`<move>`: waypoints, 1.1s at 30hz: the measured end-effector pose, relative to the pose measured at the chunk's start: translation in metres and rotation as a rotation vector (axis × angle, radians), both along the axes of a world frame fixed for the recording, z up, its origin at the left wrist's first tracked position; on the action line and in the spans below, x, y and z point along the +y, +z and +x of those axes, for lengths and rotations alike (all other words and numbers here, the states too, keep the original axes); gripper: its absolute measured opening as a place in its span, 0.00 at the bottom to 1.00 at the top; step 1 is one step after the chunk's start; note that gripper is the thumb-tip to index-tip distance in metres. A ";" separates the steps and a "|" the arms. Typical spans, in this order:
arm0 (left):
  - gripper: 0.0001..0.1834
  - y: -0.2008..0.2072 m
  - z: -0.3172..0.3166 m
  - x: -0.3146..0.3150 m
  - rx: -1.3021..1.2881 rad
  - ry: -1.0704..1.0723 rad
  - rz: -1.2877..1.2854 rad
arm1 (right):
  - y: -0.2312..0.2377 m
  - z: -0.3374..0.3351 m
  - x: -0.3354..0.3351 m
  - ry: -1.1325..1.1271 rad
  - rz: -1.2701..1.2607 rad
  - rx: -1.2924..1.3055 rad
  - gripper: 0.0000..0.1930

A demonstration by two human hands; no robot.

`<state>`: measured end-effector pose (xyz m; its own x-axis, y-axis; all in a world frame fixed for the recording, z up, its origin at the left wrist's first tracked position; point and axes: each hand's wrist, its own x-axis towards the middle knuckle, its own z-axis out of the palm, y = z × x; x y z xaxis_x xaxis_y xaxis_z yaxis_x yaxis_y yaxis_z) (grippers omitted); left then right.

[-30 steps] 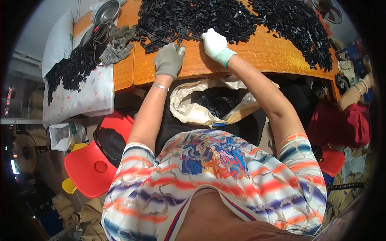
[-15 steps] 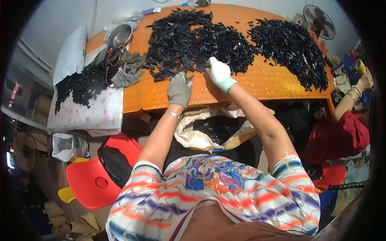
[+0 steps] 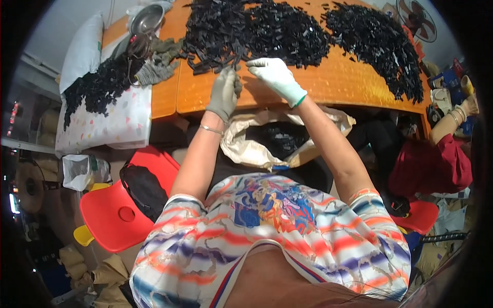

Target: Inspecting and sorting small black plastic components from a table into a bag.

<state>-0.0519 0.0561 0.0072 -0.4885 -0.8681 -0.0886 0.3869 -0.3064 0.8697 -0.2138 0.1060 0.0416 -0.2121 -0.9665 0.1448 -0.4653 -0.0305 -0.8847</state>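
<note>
My left hand [image 3: 224,93], in a grey glove, is closed near the table's front edge, with a small black piece [image 3: 236,66] at its fingertips. Beside it, my right hand [image 3: 279,81] wears a white glove. Its fingers are pinched together, and whatever they hold is too small to make out. Just beyond both hands, a large heap of small black pieces [image 3: 292,36] covers the orange table [image 3: 334,90]. Below my forearms a whitish sack [image 3: 239,150] stands with its mouth spread wide, and black pieces show inside.
Another black heap [image 3: 377,46] lies to the right. At left are more black pieces [image 3: 102,92], grey gloves [image 3: 154,72], a metal bowl [image 3: 147,19] and a stuffed white bag [image 3: 82,54]. A red chair [image 3: 110,215] stands at lower left. A co-worker's arm [image 3: 449,126] is at far right.
The view has tilted, so the table sits higher in the picture. My hands have drawn nearer each other, the right one shifting left and off the heap's edge.
</note>
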 end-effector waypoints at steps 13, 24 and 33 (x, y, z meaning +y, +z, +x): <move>0.12 0.015 0.000 0.033 0.031 -0.037 -0.070 | 0.012 0.027 0.015 -0.125 -0.095 -0.162 0.13; 0.15 0.019 -0.004 0.038 -0.058 -0.022 -0.190 | 0.006 0.031 0.015 -0.146 -0.181 -0.215 0.12; 0.11 0.021 -0.004 0.049 -0.217 0.062 -0.226 | 0.023 0.030 0.030 -0.084 -0.125 0.520 0.09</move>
<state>-0.0562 0.1053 0.0279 -0.4249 -0.9051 0.0138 0.1972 -0.0776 0.9773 -0.1838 0.1361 0.0642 -0.1577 -0.9179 0.3640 -0.8460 -0.0646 -0.5293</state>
